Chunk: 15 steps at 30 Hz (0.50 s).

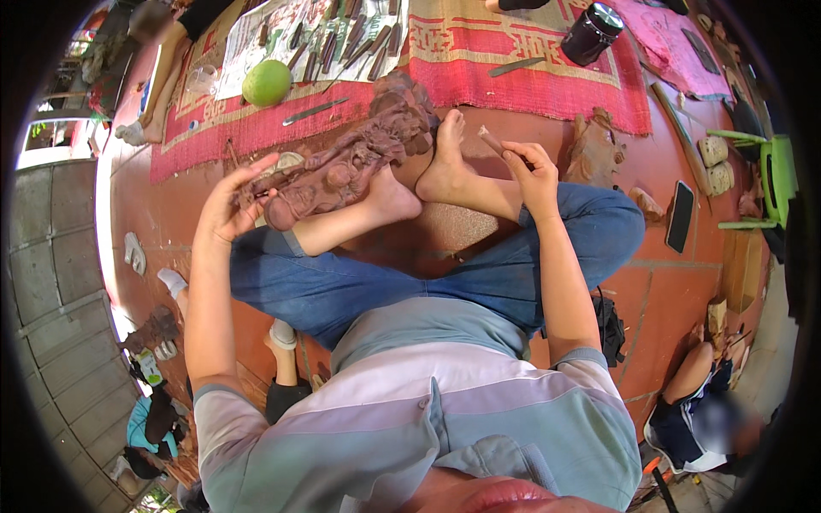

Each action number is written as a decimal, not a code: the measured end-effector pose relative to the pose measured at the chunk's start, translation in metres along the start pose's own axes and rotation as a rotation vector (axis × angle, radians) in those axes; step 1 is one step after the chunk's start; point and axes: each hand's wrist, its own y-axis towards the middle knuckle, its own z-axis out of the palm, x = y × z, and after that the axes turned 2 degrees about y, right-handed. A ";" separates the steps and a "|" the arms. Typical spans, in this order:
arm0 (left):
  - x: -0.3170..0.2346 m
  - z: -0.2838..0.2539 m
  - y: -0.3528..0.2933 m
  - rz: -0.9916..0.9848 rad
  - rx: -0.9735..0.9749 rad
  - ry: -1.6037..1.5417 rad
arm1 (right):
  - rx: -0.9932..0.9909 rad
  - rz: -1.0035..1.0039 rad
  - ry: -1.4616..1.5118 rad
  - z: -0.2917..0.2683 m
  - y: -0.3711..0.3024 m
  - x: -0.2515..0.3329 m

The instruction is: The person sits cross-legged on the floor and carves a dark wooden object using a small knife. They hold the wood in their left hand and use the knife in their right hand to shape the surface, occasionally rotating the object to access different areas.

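A reddish-brown wood carving (338,175) with deep figures in relief lies slantwise across my lower left leg and foot. My left hand (229,203) grips its near left end, thumb below and fingers reaching over the top. On the other side, above my right shin, my right hand (536,173) pinches a short brown stick (491,141) between thumb and fingers. The stick has a pale, rough tip pointing up and left, apart from the carving. What it is exactly I cannot make out.
Ahead lies a red patterned mat (445,94) with several carving tools (346,47) on paper, a green round fruit (267,83), loose blades and a black jar (592,34). Right: a rough wood piece (594,152), a phone (680,216), a green chair (776,179). Other people sit nearby.
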 end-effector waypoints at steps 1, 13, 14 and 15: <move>-0.009 0.003 0.003 0.045 0.014 0.007 | -0.003 0.006 0.015 -0.001 0.000 0.000; -0.051 0.115 0.060 0.828 -0.336 0.334 | -0.078 -0.065 0.058 -0.005 0.001 0.002; -0.051 0.120 0.067 0.924 -0.375 0.388 | -0.089 -0.079 0.055 -0.005 0.001 0.004; -0.055 0.121 0.071 0.920 -0.389 0.446 | -0.096 -0.087 0.053 -0.004 -0.001 0.006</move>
